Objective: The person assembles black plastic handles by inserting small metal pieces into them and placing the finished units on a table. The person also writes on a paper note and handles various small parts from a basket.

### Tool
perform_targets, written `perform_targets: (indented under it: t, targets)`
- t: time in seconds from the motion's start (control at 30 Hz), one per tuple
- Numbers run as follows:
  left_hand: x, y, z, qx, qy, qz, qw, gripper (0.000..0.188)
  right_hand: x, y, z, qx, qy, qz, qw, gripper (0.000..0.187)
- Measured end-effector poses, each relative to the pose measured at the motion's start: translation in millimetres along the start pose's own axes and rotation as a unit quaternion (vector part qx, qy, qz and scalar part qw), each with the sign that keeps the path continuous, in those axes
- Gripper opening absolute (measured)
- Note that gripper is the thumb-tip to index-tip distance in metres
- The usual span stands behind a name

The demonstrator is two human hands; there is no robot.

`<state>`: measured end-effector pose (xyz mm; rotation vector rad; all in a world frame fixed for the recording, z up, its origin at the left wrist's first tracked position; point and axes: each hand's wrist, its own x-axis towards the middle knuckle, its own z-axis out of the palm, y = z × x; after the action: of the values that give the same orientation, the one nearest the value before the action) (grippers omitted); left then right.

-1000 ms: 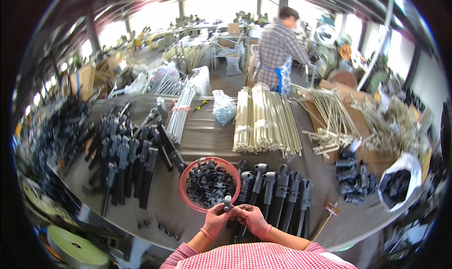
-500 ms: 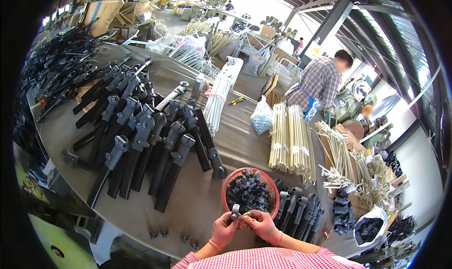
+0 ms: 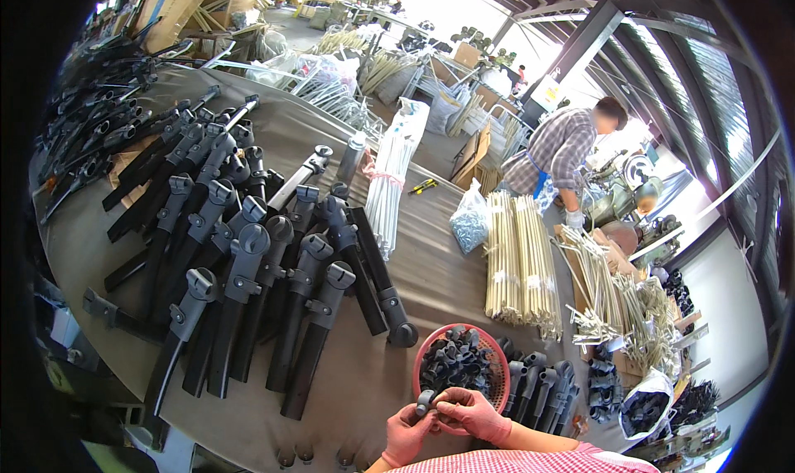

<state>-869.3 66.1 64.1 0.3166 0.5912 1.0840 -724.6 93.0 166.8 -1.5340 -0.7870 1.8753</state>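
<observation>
Holding item: small grey plastic fitting (image 3: 425,403), pinched betw. left hand (image 3: 407,433) and right hand (image 3: 474,412), both in pink gloves and closed on it, just in front of red basket (image 3: 497,361) full of like pcs. Judged light, stiff, hard-moulded, not fragile; smooth, so may slip. Best grip: body sides w/ fingertips. Long black tube assys (image 3: 248,291) lie left on table (image 3: 431,274).

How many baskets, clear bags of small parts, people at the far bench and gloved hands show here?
Red basket: 1
Clear bag of small parts: 1
Person at the far bench: 1
Gloved hands: 2, left hand and right hand, both on a small dark part
Total: 5
</observation>
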Motion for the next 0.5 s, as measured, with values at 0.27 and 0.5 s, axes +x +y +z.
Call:
perform_targets:
  t: [0.27, 0.5]
  targets:
    - [0, -5, 10, -0.069, -0.039, -0.011, 0.997, 0.022, -18, 11, -7, -0.092, 0.059, -0.108, 0.988, 0.017]
    - [-26, -15, 49, 0.049, -0.112, -0.033, 0.992, 0.029, -75, 38, -28, -0.003, 0.127, -0.216, 0.968, 0.012]
